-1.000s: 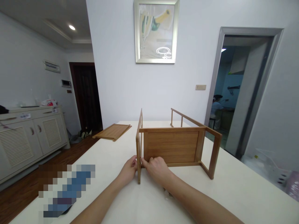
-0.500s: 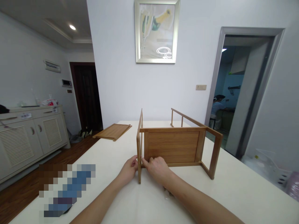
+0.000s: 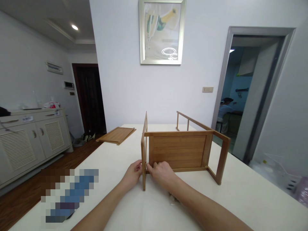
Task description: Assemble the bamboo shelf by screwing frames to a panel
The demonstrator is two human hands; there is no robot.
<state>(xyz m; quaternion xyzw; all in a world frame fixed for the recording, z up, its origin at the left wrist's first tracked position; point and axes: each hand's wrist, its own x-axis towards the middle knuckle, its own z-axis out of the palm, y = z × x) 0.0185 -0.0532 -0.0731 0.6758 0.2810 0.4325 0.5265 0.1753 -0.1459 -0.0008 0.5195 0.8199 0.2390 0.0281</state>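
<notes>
A wooden rack lies on its side on the white table, its shelf panel (image 3: 179, 150) standing on edge between a left side frame (image 3: 143, 150) and a right side frame (image 3: 223, 160). My left hand (image 3: 133, 173) is at the outer face of the left frame, low down, with fingers pinched together; whatever they hold is too small to make out. On the inner side, my right hand (image 3: 160, 171) grips the lower left corner of the panel where it meets that frame. The fingertips of both hands are partly hidden by the wood.
A loose wooden panel (image 3: 116, 135) lies flat at the table's far left. Small bits in a clear bag (image 3: 173, 199) sit beneath my right forearm. A blurred-out blue item (image 3: 74, 195) is at the left edge. Through the doorway a person (image 3: 225, 110) is seated.
The view has shifted very slightly. Both hands stay at the same joint, and the rack has not visibly moved.
</notes>
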